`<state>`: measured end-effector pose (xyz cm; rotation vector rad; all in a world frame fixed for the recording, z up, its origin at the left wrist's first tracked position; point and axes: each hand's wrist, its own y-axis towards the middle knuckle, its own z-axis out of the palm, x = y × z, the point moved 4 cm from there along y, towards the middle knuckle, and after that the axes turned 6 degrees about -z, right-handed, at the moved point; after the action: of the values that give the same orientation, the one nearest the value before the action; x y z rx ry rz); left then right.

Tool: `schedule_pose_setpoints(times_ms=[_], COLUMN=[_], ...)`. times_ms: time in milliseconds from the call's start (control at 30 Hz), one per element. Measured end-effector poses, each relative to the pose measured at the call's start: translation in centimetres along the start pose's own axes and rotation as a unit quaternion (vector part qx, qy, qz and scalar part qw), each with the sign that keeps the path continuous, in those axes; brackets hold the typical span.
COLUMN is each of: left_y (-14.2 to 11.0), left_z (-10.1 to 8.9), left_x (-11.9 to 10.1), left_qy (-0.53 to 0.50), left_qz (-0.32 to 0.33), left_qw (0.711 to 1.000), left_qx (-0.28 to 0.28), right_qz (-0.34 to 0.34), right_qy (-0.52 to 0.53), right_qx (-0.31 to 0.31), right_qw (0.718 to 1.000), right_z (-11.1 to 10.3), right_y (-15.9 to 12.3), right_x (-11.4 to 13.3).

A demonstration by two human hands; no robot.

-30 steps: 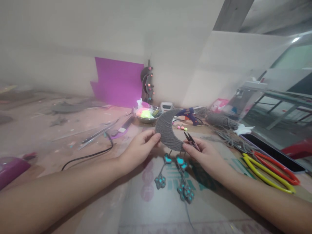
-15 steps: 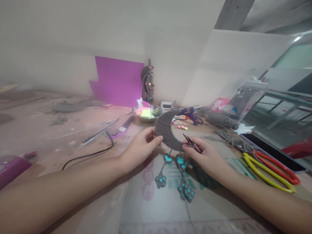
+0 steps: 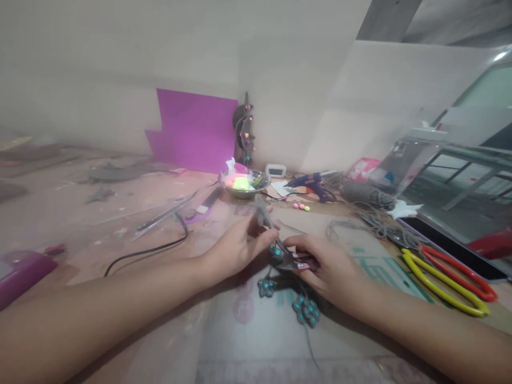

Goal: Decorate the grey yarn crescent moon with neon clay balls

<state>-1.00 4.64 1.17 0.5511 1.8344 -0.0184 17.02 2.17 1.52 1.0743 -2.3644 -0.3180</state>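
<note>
– Both hands are closed on something, right?

– Yes. Left hand (image 3: 236, 245) pinches the grey yarn-wrapped moon (image 3: 262, 210) by its upper part. Right hand (image 3: 340, 266), just beside it, grips a small pointed tool (image 3: 286, 260), its dark end towards the moon's lower part. Whether they touch, I can't tell.

– What's just changed?

– The moon has turned. Its broad face was showing; now it's nearly edge-on, and blurred.

– And what does that mean for the work?

– I'd judge the rim and the spot where the strings join are easier to reach, though the fingers hide most of it.

– Anything below the hands?

– Grey flowers with turquoise bits: one (image 3: 266, 287) near the left fingers, and a cluster (image 3: 306, 310) under the right hand. A loose string (image 3: 309, 344) trails beneath that.

– Further out?

– Small bright beads (image 3: 301, 206) lie beyond the hands, with a glue gun (image 3: 314, 185) behind them. Right of the right hand, scissors (image 3: 482, 308) with red and yellow handles lie beside a phone (image 3: 452, 248).
</note>
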Motion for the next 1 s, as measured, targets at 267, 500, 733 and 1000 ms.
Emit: schedule_pose_setpoints(times_ms=[267,500,733,1000], left_y=[-0.1,0.3,0.7,0.5], left_z=[0.2,0.0,-0.6,-0.3], left_x=[2.1,2.5,1.1,0.6], left_qy=[-0.031,-0.069,-0.086,-0.039], left_qz=[-0.141,-0.173,-0.143,-0.135], left_qw=[0.99,0.982,0.984,0.989], left_qx=[-0.008,-0.036,-0.065,-0.05], right_qz=[-0.074,-0.264,-0.106,-0.06], right_qy=[-0.031,-0.166,-0.086,-0.099], right_qx=[0.015,-0.002,-0.085,-0.088], right_qw=[0.997,0.95,0.987,0.989], right_z=[0.3,0.2,-2.3,-1.8], right_y=[-0.2,-1.1,-0.6,0.4], right_x=[0.8,3.9,0.6,-2.7])
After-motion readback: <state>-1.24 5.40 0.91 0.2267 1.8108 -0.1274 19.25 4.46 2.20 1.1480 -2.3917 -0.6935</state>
